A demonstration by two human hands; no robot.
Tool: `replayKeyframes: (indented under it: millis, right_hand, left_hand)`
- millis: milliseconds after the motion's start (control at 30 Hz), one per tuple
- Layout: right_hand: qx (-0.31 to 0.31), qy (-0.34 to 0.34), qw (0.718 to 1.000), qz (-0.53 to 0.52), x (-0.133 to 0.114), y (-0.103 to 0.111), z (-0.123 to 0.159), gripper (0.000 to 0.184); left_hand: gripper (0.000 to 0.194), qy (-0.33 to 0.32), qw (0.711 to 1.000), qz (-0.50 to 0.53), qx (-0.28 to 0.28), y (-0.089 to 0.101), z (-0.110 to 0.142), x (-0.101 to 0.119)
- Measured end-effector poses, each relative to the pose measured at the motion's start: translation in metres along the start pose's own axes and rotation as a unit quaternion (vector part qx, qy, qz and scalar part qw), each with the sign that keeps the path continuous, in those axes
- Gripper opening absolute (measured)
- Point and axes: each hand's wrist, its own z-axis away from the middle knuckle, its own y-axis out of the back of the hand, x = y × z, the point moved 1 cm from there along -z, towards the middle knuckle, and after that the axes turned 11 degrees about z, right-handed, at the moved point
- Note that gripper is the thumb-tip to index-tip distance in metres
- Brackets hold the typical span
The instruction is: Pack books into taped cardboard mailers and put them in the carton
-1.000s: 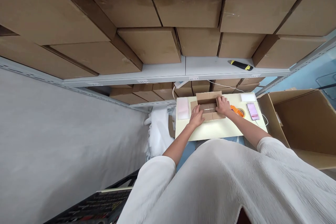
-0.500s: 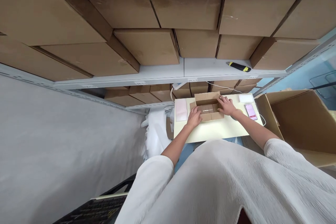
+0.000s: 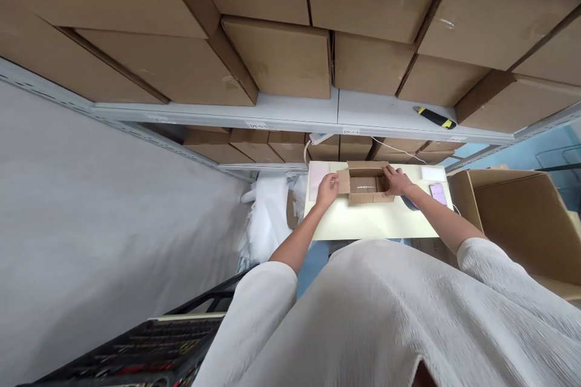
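A small open cardboard box (image 3: 362, 198) sits on the pale yellow tabletop (image 3: 363, 227), its brown inside showing with a shiny strip on the bottom. Its left flap (image 3: 344, 182) is folded outward. Beside that flap is my left hand (image 3: 327, 190), fingers loosely curved and apart, over the edge of a pale pinkish-white sheet (image 3: 318, 176). Whether its fingertips touch the flap is hard to see. On the box's right side, my right hand (image 3: 394, 181) grips the wall, with the thumb low and the fingers over the top edge.
A phone (image 3: 438, 194) and a white pad (image 3: 433, 173) lie at the table's right. A dark roundish object (image 3: 409, 202) is partly under my right forearm. A yellow-black cutter (image 3: 434, 117) rests on the shelf (image 3: 290, 106) among cardboard boxes. A large open carton (image 3: 521, 217) stands right.
My left hand has moved left, off the box's near left corner, and the left flap now lies outward. The right hand stays at the box's right side. The view has shifted.
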Motion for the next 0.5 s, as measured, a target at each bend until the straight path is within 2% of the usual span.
replayKeyframes:
  millis: [100,200,333,500]
  right_hand:
    - [-0.008,-0.007,1.000,0.009,-0.001,0.004,0.001,0.145]
    - [-0.014,-0.015,1.000,0.023,-0.003,0.008,0.005,0.144]
    - [-0.020,-0.021,0.999,0.030,-0.008,0.013,0.012,0.145]
    - [-0.024,-0.029,0.999,0.032,-0.013,0.017,0.017,0.147]
  left_hand:
    - [0.030,0.123,0.989,-0.015,0.076,0.027,-0.016,-0.020]
    - [0.030,0.252,0.955,-0.107,0.111,0.050,-0.024,-0.041]
    - [0.033,0.313,0.931,-0.158,0.099,0.060,-0.032,-0.061]
    - [0.037,0.337,0.912,-0.218,0.089,0.047,-0.037,-0.072]
